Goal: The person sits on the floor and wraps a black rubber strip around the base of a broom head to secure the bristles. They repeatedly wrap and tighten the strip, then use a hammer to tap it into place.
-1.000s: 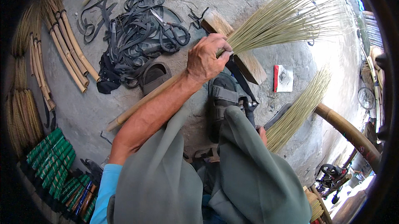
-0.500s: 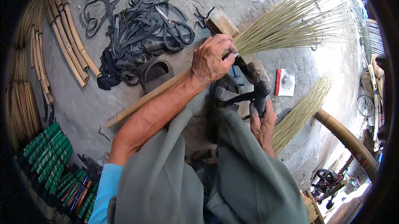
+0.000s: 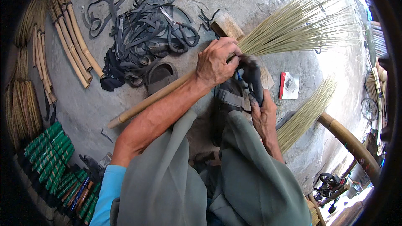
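My left hand (image 3: pixel 217 60) is closed round a broom where its bamboo handle (image 3: pixel 146 106) meets the fanned straw bristles (image 3: pixel 293 29). The handle runs back under my left forearm, and the bristles spread to the far right. My right hand (image 3: pixel 265 111) grips a dark hammer (image 3: pixel 254 79). Its blurred head is up against the broom, close to my left fingertips. Whether those fingertips also pinch something small cannot be made out. Beneath the broom lies a wooden block (image 3: pixel 227 25), partly covered by the broom and my hands.
Tangled black rubber strips (image 3: pixel 140 29) with scissors (image 3: pixel 178 27) lie left of the broom. Another straw bundle (image 3: pixel 307 115) is to the right, by a red-and-white packet (image 3: pixel 289 85). Bamboo-handled brooms (image 3: pixel 77 37) and green-wrapped sticks (image 3: pixel 50 146) line the left side. A sandal (image 3: pixel 161 77) is nearby.
The hammer in my right hand has swung up and away from me, its head now at the broom by my left fingers. My left hand keeps its hold.
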`<state>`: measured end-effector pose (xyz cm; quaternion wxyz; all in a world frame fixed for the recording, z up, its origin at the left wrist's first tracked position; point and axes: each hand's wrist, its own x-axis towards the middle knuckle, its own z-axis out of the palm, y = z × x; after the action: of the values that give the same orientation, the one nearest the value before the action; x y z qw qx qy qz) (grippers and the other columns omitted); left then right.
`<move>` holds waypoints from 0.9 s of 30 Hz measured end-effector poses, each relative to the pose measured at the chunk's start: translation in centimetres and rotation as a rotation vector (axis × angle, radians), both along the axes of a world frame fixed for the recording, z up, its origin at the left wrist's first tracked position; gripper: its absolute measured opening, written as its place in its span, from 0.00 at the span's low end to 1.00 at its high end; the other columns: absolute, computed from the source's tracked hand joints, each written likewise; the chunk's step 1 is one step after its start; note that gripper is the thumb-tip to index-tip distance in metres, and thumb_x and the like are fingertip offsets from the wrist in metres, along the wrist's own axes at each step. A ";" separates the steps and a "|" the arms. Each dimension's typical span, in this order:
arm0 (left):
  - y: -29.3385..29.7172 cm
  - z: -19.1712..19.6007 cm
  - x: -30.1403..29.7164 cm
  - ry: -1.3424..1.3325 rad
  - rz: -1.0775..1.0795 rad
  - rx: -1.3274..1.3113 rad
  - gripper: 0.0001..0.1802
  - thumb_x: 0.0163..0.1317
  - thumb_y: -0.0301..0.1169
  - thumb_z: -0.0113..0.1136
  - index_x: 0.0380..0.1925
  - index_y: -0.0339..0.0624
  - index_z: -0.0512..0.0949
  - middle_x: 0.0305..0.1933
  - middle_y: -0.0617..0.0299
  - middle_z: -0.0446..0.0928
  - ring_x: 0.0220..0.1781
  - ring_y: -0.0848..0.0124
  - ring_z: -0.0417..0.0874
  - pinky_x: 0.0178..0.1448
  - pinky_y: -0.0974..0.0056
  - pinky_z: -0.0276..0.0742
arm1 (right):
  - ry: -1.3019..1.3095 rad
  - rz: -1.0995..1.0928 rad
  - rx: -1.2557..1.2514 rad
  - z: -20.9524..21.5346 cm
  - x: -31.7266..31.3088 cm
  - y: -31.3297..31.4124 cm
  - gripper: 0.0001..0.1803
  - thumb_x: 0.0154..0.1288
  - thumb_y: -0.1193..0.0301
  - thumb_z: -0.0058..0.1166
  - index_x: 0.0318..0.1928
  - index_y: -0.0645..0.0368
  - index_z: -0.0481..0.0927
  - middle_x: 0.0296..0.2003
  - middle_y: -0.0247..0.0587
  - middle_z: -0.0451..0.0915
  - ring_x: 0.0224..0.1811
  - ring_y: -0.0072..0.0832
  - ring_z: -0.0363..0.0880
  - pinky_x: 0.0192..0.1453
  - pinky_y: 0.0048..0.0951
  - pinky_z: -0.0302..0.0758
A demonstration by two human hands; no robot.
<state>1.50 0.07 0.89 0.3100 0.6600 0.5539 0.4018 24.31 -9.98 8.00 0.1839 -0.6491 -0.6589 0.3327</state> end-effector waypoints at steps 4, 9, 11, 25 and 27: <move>-0.1 -0.1 -0.1 -0.026 0.006 -0.015 0.11 0.63 0.29 0.76 0.44 0.43 0.88 0.60 0.49 0.88 0.63 0.46 0.88 0.67 0.48 0.84 | -0.027 -0.159 -0.178 0.3 -0.5 0.0 0.16 0.80 0.70 0.63 0.62 0.61 0.78 0.36 0.63 0.83 0.39 0.58 0.87 0.46 0.47 0.82; 0.3 -0.6 -0.3 -0.055 -0.010 -0.016 0.12 0.62 0.29 0.77 0.44 0.43 0.88 0.60 0.49 0.88 0.63 0.46 0.88 0.68 0.49 0.84 | -0.035 -0.003 -0.023 0.4 -0.5 0.4 0.16 0.81 0.70 0.62 0.62 0.61 0.78 0.37 0.62 0.84 0.38 0.56 0.88 0.46 0.47 0.81; 0.3 -0.8 -0.5 -0.056 -0.016 0.040 0.16 0.61 0.30 0.78 0.48 0.42 0.86 0.60 0.48 0.87 0.63 0.45 0.88 0.67 0.48 0.83 | -0.062 -0.051 -0.126 0.5 -0.4 0.3 0.16 0.81 0.70 0.62 0.62 0.61 0.78 0.38 0.62 0.84 0.39 0.55 0.88 0.47 0.47 0.82; -0.2 -1.5 -0.6 0.015 -0.051 -0.002 0.33 0.62 0.36 0.82 0.62 0.41 0.75 0.58 0.46 0.81 0.61 0.40 0.86 0.63 0.45 0.84 | 0.113 -0.047 0.016 0.7 -0.9 0.2 0.21 0.80 0.72 0.62 0.67 0.62 0.77 0.43 0.65 0.87 0.46 0.63 0.90 0.52 0.48 0.84; -0.1 -1.5 -0.7 0.020 -0.047 -0.033 0.33 0.62 0.37 0.82 0.62 0.40 0.75 0.59 0.46 0.80 0.62 0.40 0.85 0.64 0.45 0.84 | 0.173 -0.026 0.210 0.1 -1.6 0.4 0.21 0.79 0.73 0.62 0.68 0.62 0.77 0.43 0.65 0.87 0.46 0.63 0.90 0.52 0.47 0.84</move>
<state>0.85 0.00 -0.58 0.3248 0.6715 0.5479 0.3787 22.66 -9.59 8.15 0.3113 -0.6037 -0.6633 0.3142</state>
